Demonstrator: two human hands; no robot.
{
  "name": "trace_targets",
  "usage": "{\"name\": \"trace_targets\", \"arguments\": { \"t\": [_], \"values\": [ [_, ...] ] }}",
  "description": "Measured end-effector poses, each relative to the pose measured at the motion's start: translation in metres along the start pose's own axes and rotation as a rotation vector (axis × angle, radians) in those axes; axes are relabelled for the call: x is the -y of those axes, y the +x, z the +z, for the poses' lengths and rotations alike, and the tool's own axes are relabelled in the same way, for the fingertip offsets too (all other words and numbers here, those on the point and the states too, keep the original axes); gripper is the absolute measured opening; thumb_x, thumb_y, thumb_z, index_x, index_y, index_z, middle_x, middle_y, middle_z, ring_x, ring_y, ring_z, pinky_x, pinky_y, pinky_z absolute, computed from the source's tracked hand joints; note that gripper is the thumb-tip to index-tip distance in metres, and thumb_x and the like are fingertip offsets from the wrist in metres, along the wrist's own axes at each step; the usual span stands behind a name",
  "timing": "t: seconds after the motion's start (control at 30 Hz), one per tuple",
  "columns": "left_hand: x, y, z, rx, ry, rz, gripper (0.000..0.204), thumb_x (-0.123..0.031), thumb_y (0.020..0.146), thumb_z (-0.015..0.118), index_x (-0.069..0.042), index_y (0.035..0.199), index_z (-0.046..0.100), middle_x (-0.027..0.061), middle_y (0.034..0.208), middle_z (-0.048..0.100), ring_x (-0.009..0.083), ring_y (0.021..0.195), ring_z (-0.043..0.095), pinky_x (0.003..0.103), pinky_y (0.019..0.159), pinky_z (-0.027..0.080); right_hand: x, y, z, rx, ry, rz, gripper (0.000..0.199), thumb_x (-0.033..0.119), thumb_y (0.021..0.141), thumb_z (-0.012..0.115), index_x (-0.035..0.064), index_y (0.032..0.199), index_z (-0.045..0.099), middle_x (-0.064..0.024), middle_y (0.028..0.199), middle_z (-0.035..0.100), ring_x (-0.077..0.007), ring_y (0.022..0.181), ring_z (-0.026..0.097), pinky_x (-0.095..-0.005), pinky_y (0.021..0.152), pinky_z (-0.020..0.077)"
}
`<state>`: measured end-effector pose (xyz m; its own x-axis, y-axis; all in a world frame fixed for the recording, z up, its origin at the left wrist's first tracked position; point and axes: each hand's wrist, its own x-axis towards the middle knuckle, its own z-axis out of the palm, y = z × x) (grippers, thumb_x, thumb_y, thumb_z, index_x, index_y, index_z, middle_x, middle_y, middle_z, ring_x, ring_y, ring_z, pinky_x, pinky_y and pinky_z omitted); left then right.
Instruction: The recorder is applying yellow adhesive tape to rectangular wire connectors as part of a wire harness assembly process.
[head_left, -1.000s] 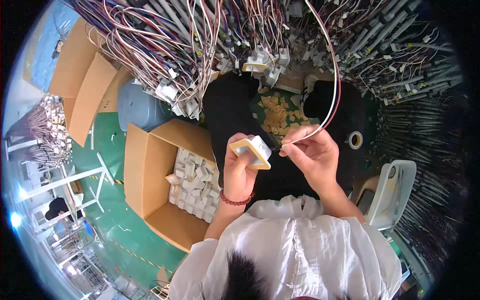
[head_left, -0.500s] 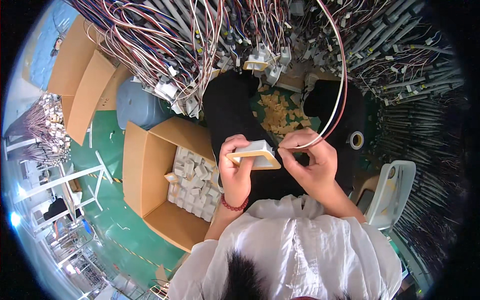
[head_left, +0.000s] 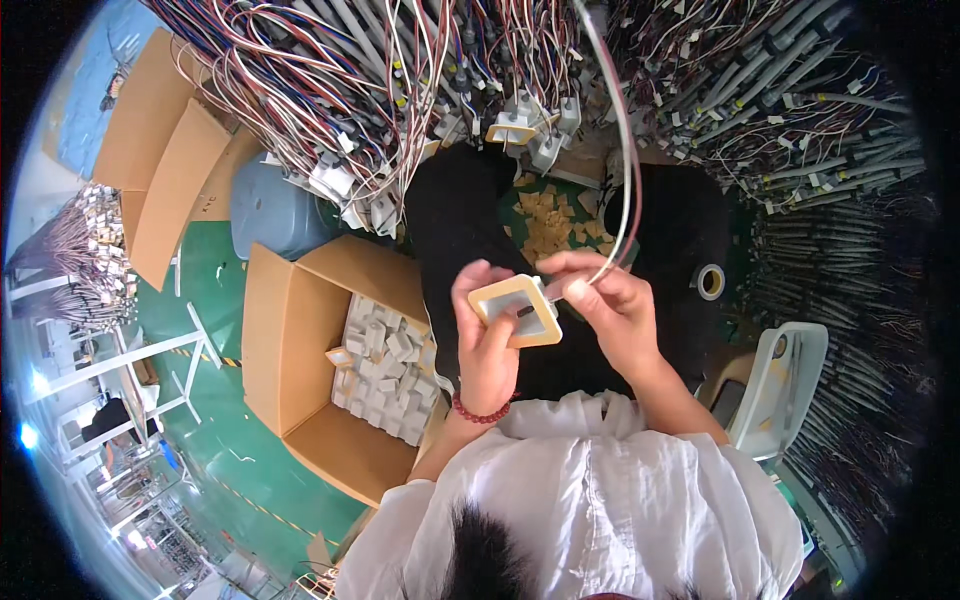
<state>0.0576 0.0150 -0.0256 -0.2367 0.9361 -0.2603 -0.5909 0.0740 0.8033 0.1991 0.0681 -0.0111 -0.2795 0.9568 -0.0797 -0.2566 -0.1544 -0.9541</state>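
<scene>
1. Left hand is gripping the square white frame, just right of the cardboard box.
2. Right hand is pinching the wire end against the frame.
3. Judgement: holding the frame steady is helping the wire seat.

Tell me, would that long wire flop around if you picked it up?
Probably yes. The wire bends in a long curve from the right hand up toward the hanging bundles, so it looks springy rather than stiff. It is thin, so likely light. The square frame in the left hand seems to keep its shape, so probably rigid.
</scene>
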Motion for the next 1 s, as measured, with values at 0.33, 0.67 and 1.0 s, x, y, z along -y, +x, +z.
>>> {"name": "trace_targets", "arguments": {
  "t": [0.33,0.67,1.0],
  "values": [
    [-0.001,0.023,-0.013,0.162,0.93,0.621,0.016,-0.002,0.083,0.061,-0.006,0.098,0.056,0.0212,0.135,0.038,0.0282,0.103,0.057,0.038,0.086,0.048,-0.031,0.001,-0.006,-0.09,0.301,0.333,0.024,0.02,0.093,0.057,-0.0019,0.097,0.065,-0.0091,0.098,0.066,-0.016,0.088,0.064,-0.0299,0.08,0.0516],
    [0.006,0.023,-0.011,0.323,1.075,0.419,0.011,0.0,0.07,0.074,0.0,0.074,0.063,0.0183,0.148,0.03,0.0336,0.12,0.049,0.035,0.086,0.049,-0.027,0.002,-0.008,-0.007,-0.113,-0.056,0.015,0.011,0.089,0.061,0.0006,0.096,0.069,-0.008,0.102,0.059,-0.0146,0.092,0.056,-0.0259,0.079,0.0452],
    [-0.005,0.019,-0.019,0.377,0.638,-0.018,0.017,-0.012,0.095,0.05,0.003,0.096,0.057,0.0213,0.15,0.021,0.0209,0.124,0.044,0.033,0.095,0.043,-0.019,0.026,-0.03,0.077,-0.062,0.063,0.061,0.018,0.069,0.079,0.0028,0.122,0.052,-0.0052,0.119,0.052,-0.0148,0.107,0.053,-0.0305,0.094,0.0416]
  ]
}}
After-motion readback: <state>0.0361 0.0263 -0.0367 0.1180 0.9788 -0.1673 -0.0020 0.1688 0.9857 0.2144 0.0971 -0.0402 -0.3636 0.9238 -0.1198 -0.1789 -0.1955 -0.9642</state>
